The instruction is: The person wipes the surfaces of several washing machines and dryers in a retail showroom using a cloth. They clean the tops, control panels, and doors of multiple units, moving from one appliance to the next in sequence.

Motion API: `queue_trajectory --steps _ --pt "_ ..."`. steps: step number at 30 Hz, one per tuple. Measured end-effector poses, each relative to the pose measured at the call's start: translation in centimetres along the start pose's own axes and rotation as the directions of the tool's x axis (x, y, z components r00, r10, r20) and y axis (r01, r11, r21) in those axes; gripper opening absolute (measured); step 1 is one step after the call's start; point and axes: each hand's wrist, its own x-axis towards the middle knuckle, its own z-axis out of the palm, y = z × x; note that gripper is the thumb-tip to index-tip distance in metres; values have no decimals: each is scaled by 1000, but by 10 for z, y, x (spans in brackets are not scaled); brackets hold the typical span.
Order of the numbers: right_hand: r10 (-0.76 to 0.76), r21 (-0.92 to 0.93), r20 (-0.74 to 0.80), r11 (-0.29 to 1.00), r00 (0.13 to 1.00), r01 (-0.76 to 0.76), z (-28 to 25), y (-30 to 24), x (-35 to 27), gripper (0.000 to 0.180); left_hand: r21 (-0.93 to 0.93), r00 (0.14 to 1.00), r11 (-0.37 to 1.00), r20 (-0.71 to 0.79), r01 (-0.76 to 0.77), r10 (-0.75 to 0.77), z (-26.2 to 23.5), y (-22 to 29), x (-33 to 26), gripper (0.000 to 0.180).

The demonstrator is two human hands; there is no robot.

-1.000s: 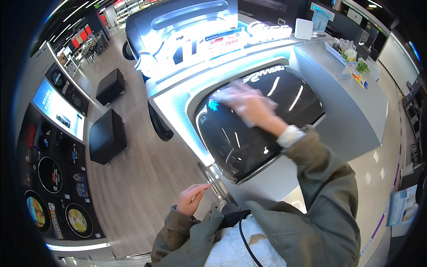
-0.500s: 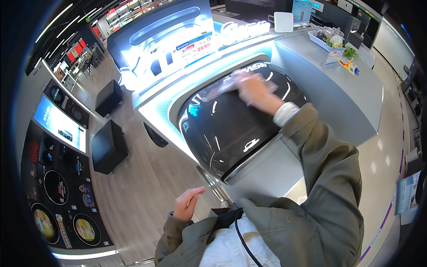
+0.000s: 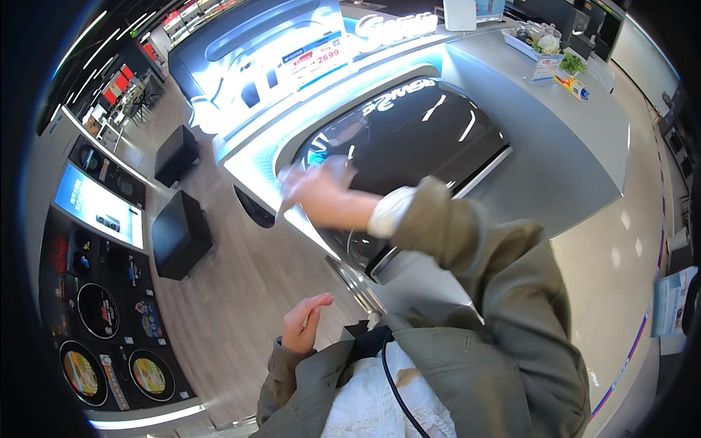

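Grey counter (image 3: 577, 146) borders a glossy black panel (image 3: 416, 142); by the panel's left side, our right hand (image 3: 320, 201) grips a blurred pale cloth (image 3: 338, 169). Our left hand (image 3: 301, 326), nearer, is half-curled, empty. We judge the cloth light, soft, best bunched mid-fabric; the panel looks slick.

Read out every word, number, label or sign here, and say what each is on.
I won't repeat wording or numbers, but here's where text stands:
Price card: large red digits legible, fine print too small.
Glowing white sign: stylised letters, washed out by glare.
Glossy black panel: flipped lettering, apparently a reflection.
Wall screen: white characters, too small.
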Motion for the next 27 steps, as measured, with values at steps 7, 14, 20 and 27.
queue_trajectory --steps 7,14,20,27 --pt "-351 -358 54 867 935 346 25 -14 -9 15 -32 998 999 -55 -4 2 -3 -10 -8 26" --pt "1 -297 47 955 999 13 -77 125 -22 34 -50 991 997 -115 62 -68 0 -16 -17 25" --pt "694 -222 -436 534 573 -816 -107 289 -143 21 -30 984 995 -147 95 -99 3 -22 -25 24" --pt "480 -362 -224 767 848 -529 -72 125 -88 23 -32 996 999 -89 -32 29 9 -7 11 23"
